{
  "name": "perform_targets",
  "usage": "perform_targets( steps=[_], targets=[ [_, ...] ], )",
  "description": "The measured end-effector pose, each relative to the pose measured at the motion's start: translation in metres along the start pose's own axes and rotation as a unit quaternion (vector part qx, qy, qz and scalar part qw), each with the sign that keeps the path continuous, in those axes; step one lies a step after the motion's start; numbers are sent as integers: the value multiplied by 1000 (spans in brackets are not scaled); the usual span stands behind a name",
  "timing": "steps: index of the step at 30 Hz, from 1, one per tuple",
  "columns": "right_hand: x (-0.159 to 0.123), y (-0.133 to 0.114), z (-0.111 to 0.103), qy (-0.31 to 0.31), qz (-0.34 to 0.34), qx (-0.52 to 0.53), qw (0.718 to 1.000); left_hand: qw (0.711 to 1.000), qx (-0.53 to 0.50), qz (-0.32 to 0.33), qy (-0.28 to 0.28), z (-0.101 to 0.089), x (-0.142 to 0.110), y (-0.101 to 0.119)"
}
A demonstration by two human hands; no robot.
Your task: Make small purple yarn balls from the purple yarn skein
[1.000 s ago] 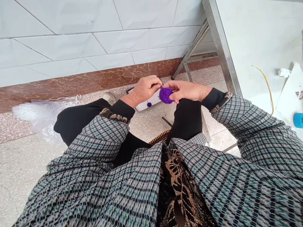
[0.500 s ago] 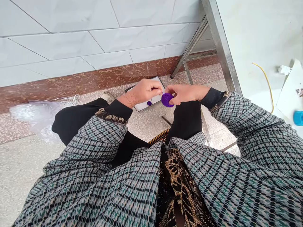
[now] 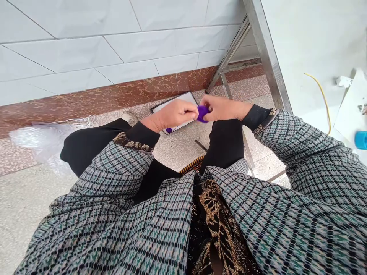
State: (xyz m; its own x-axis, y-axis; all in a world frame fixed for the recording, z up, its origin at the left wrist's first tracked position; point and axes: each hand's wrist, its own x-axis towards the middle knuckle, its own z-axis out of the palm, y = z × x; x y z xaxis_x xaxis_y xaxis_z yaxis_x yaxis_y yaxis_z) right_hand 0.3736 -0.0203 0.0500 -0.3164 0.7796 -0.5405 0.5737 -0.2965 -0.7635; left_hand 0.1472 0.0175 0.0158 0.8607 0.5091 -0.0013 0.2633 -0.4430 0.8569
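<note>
Between the fingers of my right hand is a ball of purple yarn, held above the floor in front of my knees. My left hand is closed in a pinch at the ball's left side, where the yarn strand runs; its fingertips partly hide the strand. A smaller purple ball shows below my left hand, at the near edge of a shallow white tray with a dark rim. My left hand covers part of that tray.
A metal-framed table stands on the right, bearing a yellow cord and a blue cap. Clear plastic wrapping lies on the floor at left. A woven basket rim shows between my legs. A tiled wall rises ahead.
The purple yarn ball has turned in my right hand and now looks blurred. My left fingers have come up against it. The smaller purple ball has shifted left and slightly nearer.
</note>
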Motion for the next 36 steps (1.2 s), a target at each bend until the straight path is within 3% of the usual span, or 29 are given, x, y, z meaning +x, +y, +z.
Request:
perform_targets(
  steps=[3,4,6,8,10,12,14,16,18,20,22,25,28,33,36],
  targets=[
    [-6,-5,2,-120,-37,26,992,996,16,-32,86,-7,-1,-13],
    [-7,-8,2,-128,-63,68,987,994,21,-45,98,-8,0,-18],
    [-8,-15,1,-89,-107,166,976,992,28,-66,100,-6,2,-26],
    [-5,-19,-1,-9,-113,236,965,995,30,-66,66,0,5,-28],
    [-1,-20,-2,68,-87,256,960,999,20,-43,-8,6,6,-23],
    [3,-15,-3,112,-52,227,966,996,5,-10,-87,10,6,-14],
    [6,-7,-3,115,-22,155,981,992,-2,14,-122,10,5,-4],
    [6,0,-1,78,0,56,995,996,0,18,-91,5,2,2],
    [3,2,0,4,9,-23,1000,1000,4,3,-21,-1,0,2],
    [-2,-1,2,-83,-1,-31,996,999,13,-24,46,-6,-1,-4],
    [-6,-8,3,-127,-26,32,991,994,27,-56,87,-8,0,-15],
    [-7,-19,1,-56,-52,165,983,991,43,-82,99,-3,4,-30],
    [-3,-24,-1,43,-42,244,968,995,40,-65,64,6,7,-31],
    [6,-11,0,101,-9,215,971,998,1,-13,-55,16,9,-13],
    [8,1,3,80,3,153,985,998,-3,-2,-61,16,7,-6]
  ],
)
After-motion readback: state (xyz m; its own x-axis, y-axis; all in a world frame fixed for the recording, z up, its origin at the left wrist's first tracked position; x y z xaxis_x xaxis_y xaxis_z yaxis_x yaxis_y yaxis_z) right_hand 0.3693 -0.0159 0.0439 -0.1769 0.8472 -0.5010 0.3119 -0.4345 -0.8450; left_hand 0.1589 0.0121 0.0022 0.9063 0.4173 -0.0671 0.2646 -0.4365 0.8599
